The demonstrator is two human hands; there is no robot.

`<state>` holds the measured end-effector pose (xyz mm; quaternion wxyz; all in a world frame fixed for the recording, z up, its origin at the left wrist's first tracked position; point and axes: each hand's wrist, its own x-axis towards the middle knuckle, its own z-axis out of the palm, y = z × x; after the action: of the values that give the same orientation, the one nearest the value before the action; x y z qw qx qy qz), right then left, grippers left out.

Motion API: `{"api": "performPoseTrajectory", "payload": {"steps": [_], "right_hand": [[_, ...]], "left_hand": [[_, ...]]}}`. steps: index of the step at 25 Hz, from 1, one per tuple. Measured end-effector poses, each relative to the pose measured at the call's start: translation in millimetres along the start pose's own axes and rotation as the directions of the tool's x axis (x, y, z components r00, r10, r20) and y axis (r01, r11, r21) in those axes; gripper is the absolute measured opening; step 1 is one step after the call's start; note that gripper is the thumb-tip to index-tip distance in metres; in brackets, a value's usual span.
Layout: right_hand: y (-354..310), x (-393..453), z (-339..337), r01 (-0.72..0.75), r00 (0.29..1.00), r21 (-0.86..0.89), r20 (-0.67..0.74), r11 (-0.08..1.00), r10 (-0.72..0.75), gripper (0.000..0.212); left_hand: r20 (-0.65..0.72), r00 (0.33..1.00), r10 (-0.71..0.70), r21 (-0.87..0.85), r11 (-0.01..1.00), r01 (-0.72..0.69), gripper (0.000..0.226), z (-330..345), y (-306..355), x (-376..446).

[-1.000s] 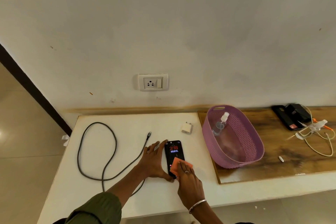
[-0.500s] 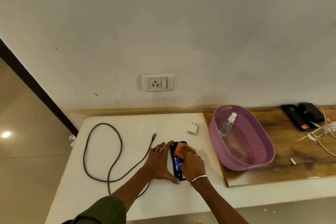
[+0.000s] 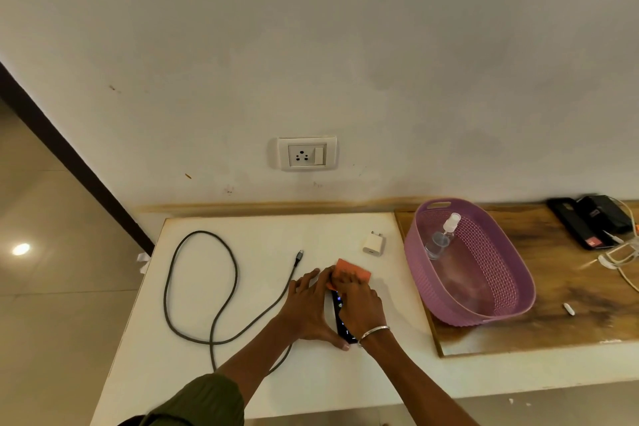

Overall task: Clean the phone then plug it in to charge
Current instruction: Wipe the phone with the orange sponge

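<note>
While wiping: the right hand (image 3: 359,304) has carried the orange cloth (image 3: 351,274) from the near end of the phone (image 3: 340,318) a second ago up to its far end, where the cloth now overhangs the top edge.
Meaning for the task: the stroke has run the screen's full length, so cleaning looks well along; charging has not begun.
Right grip: fingers press down on the cloth; whether they curl round it I cannot tell.
Left grip: the left hand (image 3: 307,308) lies flat and spread on the worktop (image 3: 242,384) against the phone's left edge, thumb at its near corner, bracing it as before; fingers straight, grasping nothing.
Phone, place: flat on the white worktop, near the front edge, between the two hands.
Phone, look: dark slim slab, screen lit with small bluish marks; mostly hidden under the right hand, only a near strip showing.
Cable (image 3: 200,287): grey, looped on the left, its free connector lying just left of the hands, unplugged.
Adapter (image 3: 373,245): white, loose on the worktop beyond the cloth.
Wall socket (image 3: 307,153): on the far wall, nothing in it.
Spray bottle (image 3: 442,239): lying inside the purple basket (image 3: 518,287) to the right.
</note>
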<state>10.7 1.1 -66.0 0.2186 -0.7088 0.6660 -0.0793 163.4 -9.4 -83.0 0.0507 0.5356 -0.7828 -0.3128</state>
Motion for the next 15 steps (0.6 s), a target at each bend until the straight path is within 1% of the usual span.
{"api": "performPoseTrajectory", "payload": {"steps": [3, 5, 7, 10, 11, 12, 13, 14, 15], "right_hand": [[4.0, -2.2, 2.6, 0.024, 0.999, 0.002, 0.024, 1.000, -0.024, 0.049], [7.8, -4.2, -2.9, -0.017, 0.999, 0.045, 0.041, 0.999, 0.015, 0.046], [14.1, -4.0, -7.2, -0.036, 0.999, 0.061, -0.004, 0.998, 0.036, 0.042], [18.7, -5.2, -14.7, -0.048, 0.996, 0.013, -0.072, 0.999, 0.049, 0.033], [18.7, -5.8, -14.9, -0.010, 0.997, -0.065, -0.075, 0.998, 0.005, 0.033], [17.1, -6.9, -14.4, 0.045, 0.995, -0.123, -0.087, 0.991, -0.056, 0.043], [14.7, -9.0, -10.1, 0.109, 0.990, -0.172, -0.073, 0.979, -0.123, 0.058], [11.7, -9.8, -6.7, 0.118, 0.990, -0.154, -0.056, 0.981, -0.128, 0.066], [10.6, -13.5, -2.1, 0.091, 0.995, -0.100, -0.039, 0.991, -0.095, 0.060]], "left_hand": [[-0.007, 1.000, 0.005, -0.004, 1.000, -0.005, 0.151, -0.1, 0.2, -0.1], [-0.014, 1.000, 0.001, -0.014, 1.000, -0.001, 0.150, -0.3, 0.2, -1.0], [-0.016, 1.000, 0.006, -0.014, 1.000, -0.006, 0.150, -0.8, 0.4, -1.1], [-0.019, 1.000, 0.007, -0.027, 1.000, -0.008, 0.149, -1.8, 1.5, -0.9], [-0.016, 1.000, 0.008, -0.024, 1.000, -0.008, 0.149, -2.4, 1.7, -0.9], [-0.010, 1.000, 0.009, -0.017, 1.000, -0.009, 0.149, -2.6, 1.7, -1.0], [-0.004, 1.000, 0.008, -0.008, 1.000, -0.008, 0.149, -2.3, 1.6, -0.8], [0.001, 1.000, 0.007, 0.003, 1.000, -0.007, 0.150, -2.0, 1.4, -1.0], [0.006, 1.000, 0.006, 0.014, 1.000, -0.006, 0.150, -1.9, 1.4, -1.2]]}}
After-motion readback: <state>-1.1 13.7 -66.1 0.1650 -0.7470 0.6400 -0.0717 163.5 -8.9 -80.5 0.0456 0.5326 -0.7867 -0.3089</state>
